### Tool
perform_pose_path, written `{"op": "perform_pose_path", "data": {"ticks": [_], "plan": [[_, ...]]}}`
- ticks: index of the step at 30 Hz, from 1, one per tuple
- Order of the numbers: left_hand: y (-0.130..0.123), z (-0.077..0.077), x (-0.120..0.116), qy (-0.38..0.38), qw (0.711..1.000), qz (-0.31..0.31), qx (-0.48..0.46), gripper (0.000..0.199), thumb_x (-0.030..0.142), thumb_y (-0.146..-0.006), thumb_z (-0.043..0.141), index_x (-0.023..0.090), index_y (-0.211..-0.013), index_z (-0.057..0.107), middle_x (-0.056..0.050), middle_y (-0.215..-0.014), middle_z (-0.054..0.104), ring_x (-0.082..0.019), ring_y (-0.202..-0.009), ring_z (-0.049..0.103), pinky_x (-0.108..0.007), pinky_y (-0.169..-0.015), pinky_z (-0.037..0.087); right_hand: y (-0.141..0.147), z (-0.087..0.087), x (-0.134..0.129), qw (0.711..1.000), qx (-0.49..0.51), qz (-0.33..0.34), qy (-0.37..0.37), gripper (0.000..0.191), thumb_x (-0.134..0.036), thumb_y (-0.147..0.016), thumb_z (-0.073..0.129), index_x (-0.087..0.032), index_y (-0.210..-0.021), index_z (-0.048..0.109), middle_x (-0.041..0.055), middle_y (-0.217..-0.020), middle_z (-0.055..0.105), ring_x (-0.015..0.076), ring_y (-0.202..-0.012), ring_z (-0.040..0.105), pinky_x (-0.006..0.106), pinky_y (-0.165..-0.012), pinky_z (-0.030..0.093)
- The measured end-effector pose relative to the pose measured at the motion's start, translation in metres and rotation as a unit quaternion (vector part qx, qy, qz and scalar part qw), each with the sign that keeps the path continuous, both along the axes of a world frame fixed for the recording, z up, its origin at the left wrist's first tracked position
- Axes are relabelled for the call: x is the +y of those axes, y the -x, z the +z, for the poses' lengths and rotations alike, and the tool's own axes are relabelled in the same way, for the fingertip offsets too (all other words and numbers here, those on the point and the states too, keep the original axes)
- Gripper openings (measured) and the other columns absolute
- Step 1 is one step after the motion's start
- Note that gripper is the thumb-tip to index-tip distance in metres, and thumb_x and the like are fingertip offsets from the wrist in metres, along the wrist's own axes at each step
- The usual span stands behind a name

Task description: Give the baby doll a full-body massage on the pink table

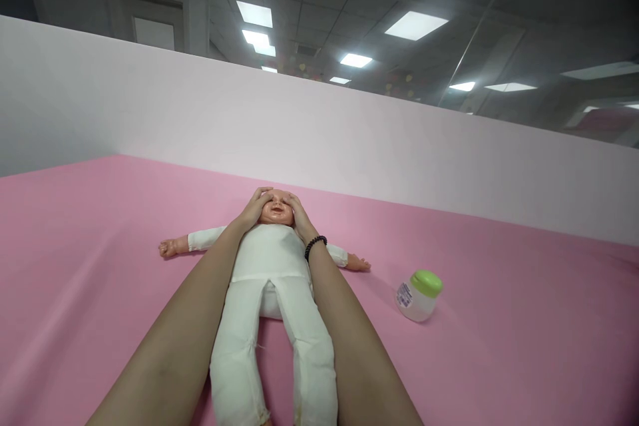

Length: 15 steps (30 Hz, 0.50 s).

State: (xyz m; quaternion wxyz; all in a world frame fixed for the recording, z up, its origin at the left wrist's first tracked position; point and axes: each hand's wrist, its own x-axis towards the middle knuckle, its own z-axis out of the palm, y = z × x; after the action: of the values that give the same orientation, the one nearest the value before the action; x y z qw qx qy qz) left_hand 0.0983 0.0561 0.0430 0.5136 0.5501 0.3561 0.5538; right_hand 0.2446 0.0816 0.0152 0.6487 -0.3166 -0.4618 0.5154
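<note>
A baby doll (272, 253) with a white cloth body lies on its back, its head at the far end and its legs towards me. My left hand (255, 206) cups the left side of the doll's head, thumb across the brow. On the other side my right hand (299, 214) holds the head the same way, a black beaded bracelet (315, 247) around that wrist. Between the hands the doll's nose, mouth and chin show; the top and sides of the head are mostly covered. Its arms stretch out sideways beneath my forearms.
To the right of the doll stands a clear jar (417, 299) with a green lid and a small label. Pink cloth (479, 346) covers the surface, with some folds at the left. A low white wall (319, 126) borders the far side, with glass above it.
</note>
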Motion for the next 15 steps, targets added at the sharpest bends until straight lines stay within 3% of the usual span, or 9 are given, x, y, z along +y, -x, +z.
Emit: {"op": "perform_pose_path", "data": {"ticks": [5,10,15], "plan": [[-0.0004,-0.0039,0.0061,-0.02,1.0,0.0,-0.006,0.039,0.037,-0.082,0.059,0.021,-0.117,0.051,-0.005,-0.103,0.065,-0.02,-0.098,0.065,-0.032,-0.088,0.054,0.0029,-0.0002,-0.0067,1.0,-0.006,-0.001,0.003,0.031,-0.035,-0.098,0.059,-0.014,-0.12,0.062,0.0072,-0.111,0.066,0.0169,-0.094,0.066,0.035,-0.082,0.057],[0.0016,-0.0061,0.0051,-0.007,1.0,-0.017,0.002,0.05,0.041,-0.079,0.066,0.025,-0.123,0.05,-0.004,-0.104,0.066,-0.019,-0.092,0.067,-0.034,-0.088,0.055,-0.0008,0.0004,-0.004,1.0,-0.008,-0.014,0.005,0.035,-0.037,-0.096,0.062,-0.014,-0.122,0.06,0.0087,-0.118,0.063,0.0208,-0.101,0.064,0.039,-0.085,0.057],[0.0003,-0.0032,0.0022,-0.003,1.0,-0.01,-0.004,0.047,0.036,-0.079,0.066,0.024,-0.122,0.051,-0.004,-0.104,0.065,-0.019,-0.092,0.066,-0.033,-0.087,0.055,-0.0019,0.0008,0.0013,1.0,-0.006,-0.024,0.007,0.036,-0.037,-0.096,0.062,-0.015,-0.125,0.059,0.0093,-0.122,0.061,0.0222,-0.105,0.063,0.041,-0.088,0.056]]}}
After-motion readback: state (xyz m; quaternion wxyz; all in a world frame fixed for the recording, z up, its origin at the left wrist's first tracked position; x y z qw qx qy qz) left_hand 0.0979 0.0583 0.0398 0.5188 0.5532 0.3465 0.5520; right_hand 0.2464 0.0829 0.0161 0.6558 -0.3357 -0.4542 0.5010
